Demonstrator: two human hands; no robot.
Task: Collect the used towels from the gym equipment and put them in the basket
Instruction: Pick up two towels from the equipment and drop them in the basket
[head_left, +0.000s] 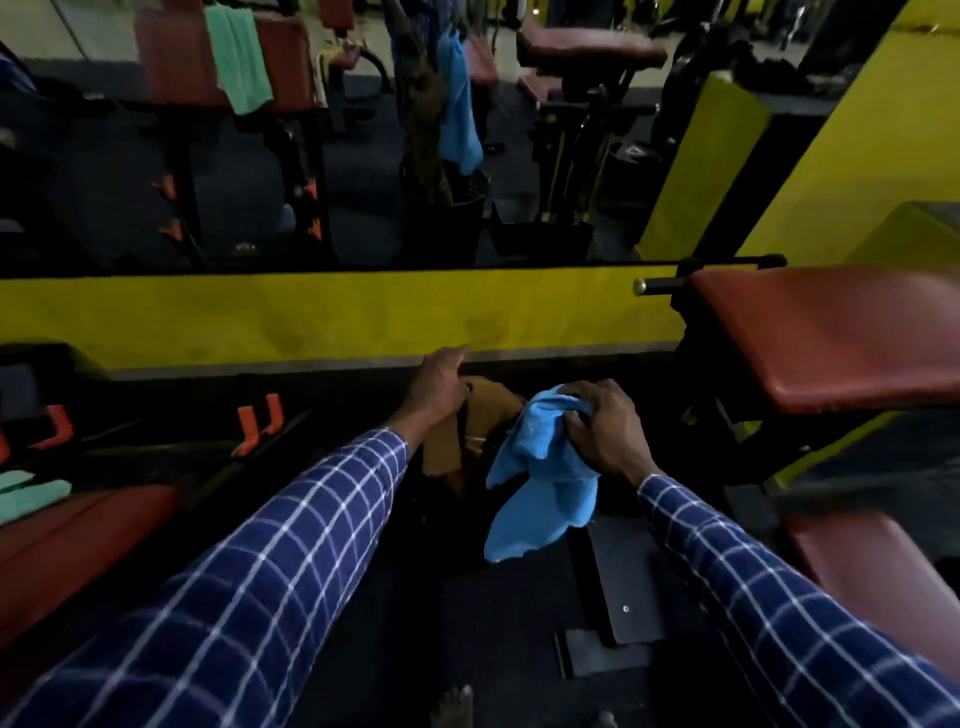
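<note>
My right hand (602, 426) is shut on a light blue towel (540, 488), which hangs down from it over the dark floor. My left hand (439, 387) is closed on a brown towel (491, 408) just to the left of the blue one. Below both hands is a dark shape that may be the basket, too dim to tell. The mirror ahead shows a black basket (447, 218) with the brown and blue cloth above it. A green towel (31, 496) lies on the red bench at the far left.
A yellow wall strip (311, 317) runs under the mirror straight ahead. A red padded bench (841, 332) with a black bar stands at the right, another red pad (872, 566) below it. Orange hooks (257, 421) on a black frame at the left. Black plates (623, 597) lie on the floor.
</note>
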